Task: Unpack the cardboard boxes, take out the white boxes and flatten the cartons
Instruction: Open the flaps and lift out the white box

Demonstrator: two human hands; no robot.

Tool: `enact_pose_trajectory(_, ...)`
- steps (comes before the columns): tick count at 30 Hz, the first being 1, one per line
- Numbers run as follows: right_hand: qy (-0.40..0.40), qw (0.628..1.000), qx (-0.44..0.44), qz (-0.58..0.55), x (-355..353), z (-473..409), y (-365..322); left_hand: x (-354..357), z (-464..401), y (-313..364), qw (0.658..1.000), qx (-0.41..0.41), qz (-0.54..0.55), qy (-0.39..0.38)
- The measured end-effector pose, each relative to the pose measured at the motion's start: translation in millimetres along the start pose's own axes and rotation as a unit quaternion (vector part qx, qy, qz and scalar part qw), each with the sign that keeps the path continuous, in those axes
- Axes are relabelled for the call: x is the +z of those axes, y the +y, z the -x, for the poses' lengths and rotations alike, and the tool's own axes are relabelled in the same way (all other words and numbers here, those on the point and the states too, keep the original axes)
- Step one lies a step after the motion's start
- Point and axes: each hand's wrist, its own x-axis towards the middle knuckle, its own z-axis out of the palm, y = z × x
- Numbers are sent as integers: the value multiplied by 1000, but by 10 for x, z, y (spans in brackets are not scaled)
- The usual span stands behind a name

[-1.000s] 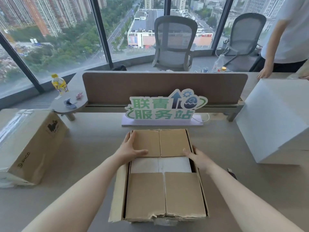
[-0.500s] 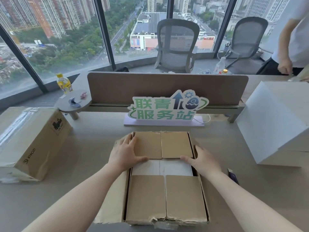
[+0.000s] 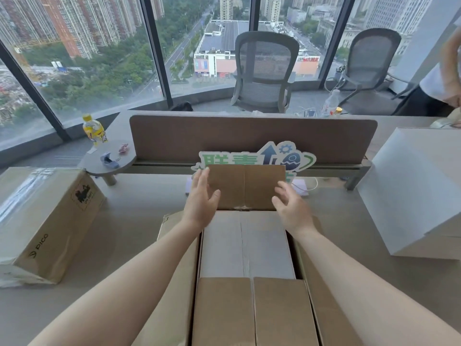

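Grey bench (image 3: 129, 221) before a high window carries the work. Left hand (image 3: 200, 199) and right hand (image 3: 290, 208), fingers straight, flank the far flap (image 3: 245, 187) of the open carton (image 3: 174, 283); each grip is released, left fingers at the flap's edge. Since half a second ago the far flap has swung upright from lying flat, baring more of the white boxes (image 3: 245, 245) inside, just below the hands. Near flaps (image 3: 249, 310) lie closed towards the body. Beyond the raised flap, a green sign (image 3: 296, 156) is partly hidden. Sealed carton (image 3: 47, 221) sits well left; large white box (image 3: 419, 191) well right.
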Motion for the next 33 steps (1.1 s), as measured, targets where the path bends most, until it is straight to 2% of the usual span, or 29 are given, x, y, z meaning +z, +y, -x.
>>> enact_pose_trajectory(4,-125,970,12,208,142,-238,198,151,-128,-270,979,-10,-162,-125)
enact_pose_trajectory(7,-149,940,10,306,235,-326,308,237,-122,-377,957,-17,-253,-143)
enact_pose_trajectory(11,-127,943,16,307,285,-359,370,290,-101,-400,961,-20,-255,-102)
enact_pose_trajectory(15,-142,937,10,320,275,-361,378,272,-95,-423,963,-17,-243,-116)
enact_pose_trajectory(19,-125,948,-46,290,225,-11,290,186,155,-446,960,58,-244,-125)
enact_pose_trajectory(21,-86,959,-105,248,170,378,280,117,402,-453,962,104,-217,-128)
enact_pose_trajectory(23,-70,953,-150,253,134,746,356,54,646,-491,958,133,-203,-153)
enact_pose_trajectory(27,-112,947,-120,276,115,1111,424,17,924,-517,952,144,-201,-179)
enact_pose_trajectory(33,-151,935,-87,309,65,1296,294,14,1141,-318,928,130,-228,-266)
